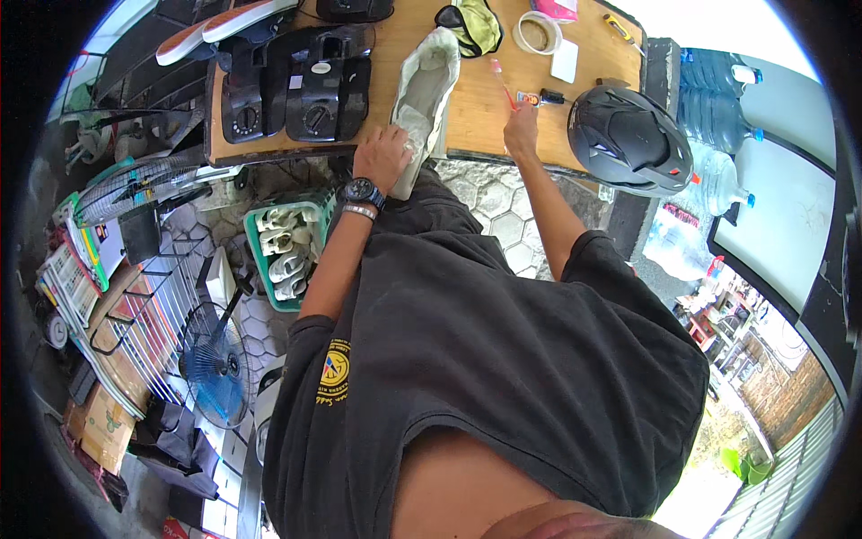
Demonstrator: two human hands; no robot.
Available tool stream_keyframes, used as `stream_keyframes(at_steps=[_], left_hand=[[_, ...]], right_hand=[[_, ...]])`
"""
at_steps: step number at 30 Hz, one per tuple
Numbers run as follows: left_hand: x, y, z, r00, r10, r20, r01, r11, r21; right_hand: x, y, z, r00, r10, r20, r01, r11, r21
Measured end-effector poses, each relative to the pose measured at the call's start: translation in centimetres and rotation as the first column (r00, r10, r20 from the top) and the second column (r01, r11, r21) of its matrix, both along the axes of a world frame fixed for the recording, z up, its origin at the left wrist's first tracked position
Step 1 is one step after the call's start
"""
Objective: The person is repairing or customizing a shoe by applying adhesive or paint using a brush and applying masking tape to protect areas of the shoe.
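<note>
My left hand (382, 157) grips the lower end of a white shoe (422, 90), which lies lengthwise at the wooden table's front edge, its opening facing up. Its fingers are curled on the pale upper. My right hand (523, 130) holds a slim red brush (503, 81) upright by its handle, just right of the shoe. Beside it lie a small tube with a dark cap (549, 97) and a white rectangular piece (564, 61). A yellow-and-black cloth item (476, 25) and a tape roll (525, 33) are behind.
A black helmet (628, 135) sits at the table's right, black cases (323, 90) at its left, a yellow-handled tool (620, 31) behind. Below are a green basket of shoes (296, 216) and a fan (215, 364). Water jugs (718, 121) stand at the right.
</note>
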State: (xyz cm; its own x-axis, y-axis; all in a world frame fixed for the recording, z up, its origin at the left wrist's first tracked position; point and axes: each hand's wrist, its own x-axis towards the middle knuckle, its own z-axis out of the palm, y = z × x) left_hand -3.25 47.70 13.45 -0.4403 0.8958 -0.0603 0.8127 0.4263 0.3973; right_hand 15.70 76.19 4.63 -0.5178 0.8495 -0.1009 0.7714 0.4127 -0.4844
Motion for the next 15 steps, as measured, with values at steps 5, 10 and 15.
stream_keyframes(at_steps=[5,10,15], left_hand=[[0.4,-0.1,0.0,1.0,0.028,0.01,-0.028,0.999,-0.019],[0.7,-0.2,0.1,0.999,0.039,0.008,-0.039,0.999,-0.016],[1.0,-0.3,0.7,0.995,0.083,-0.051,-0.08,0.996,0.048]], right_hand=[[-1.9,4.8,3.0,0.963,-0.026,-0.268,0.078,0.979,0.186],[-4.4,12.6,3.9,0.998,-0.064,-0.023,0.067,0.985,0.157],[-4.2,13.0,5.8,0.997,-0.054,-0.053,0.059,0.994,0.094]])
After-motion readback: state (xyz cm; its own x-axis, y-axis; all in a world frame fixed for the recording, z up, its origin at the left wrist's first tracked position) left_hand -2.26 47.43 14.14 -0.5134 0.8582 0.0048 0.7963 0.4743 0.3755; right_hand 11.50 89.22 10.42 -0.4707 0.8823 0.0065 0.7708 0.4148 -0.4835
